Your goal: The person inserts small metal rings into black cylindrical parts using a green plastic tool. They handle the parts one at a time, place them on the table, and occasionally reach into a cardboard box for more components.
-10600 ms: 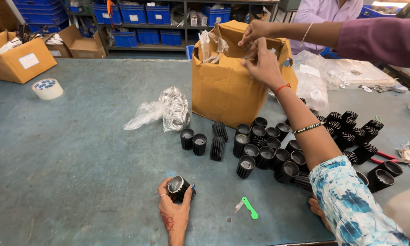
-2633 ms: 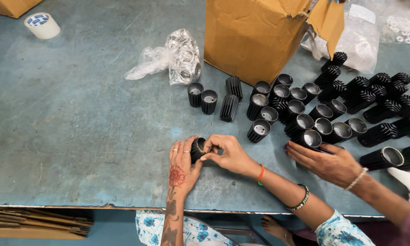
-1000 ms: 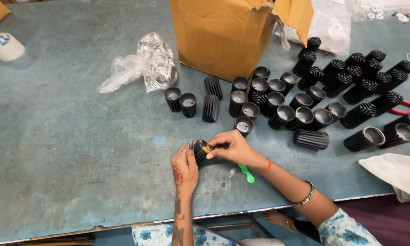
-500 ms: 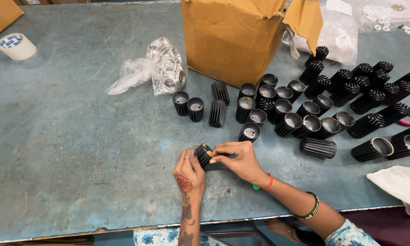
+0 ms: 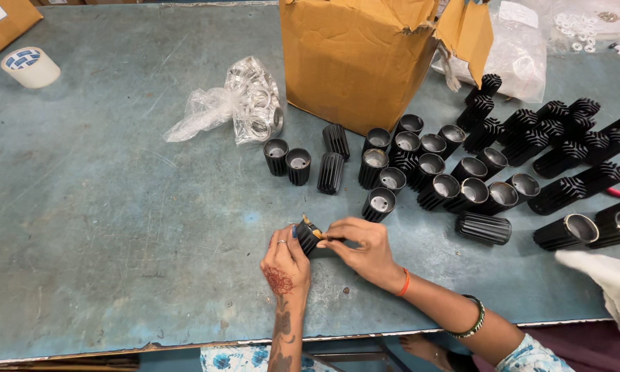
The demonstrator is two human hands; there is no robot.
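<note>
Both hands working near table edge: we're gripping black finned housing (image 5: 308, 235) in left hand (image 5: 286, 262), right hand (image 5: 365, 249) pinching small tool tip into its rim. Risk: tip slipping off fins, housing twisting loose, knocking upright housings (image 5: 380, 204) just beyond.

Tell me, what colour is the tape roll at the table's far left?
The tape roll is white with a blue pattern on top, seen in the head view.
</note>
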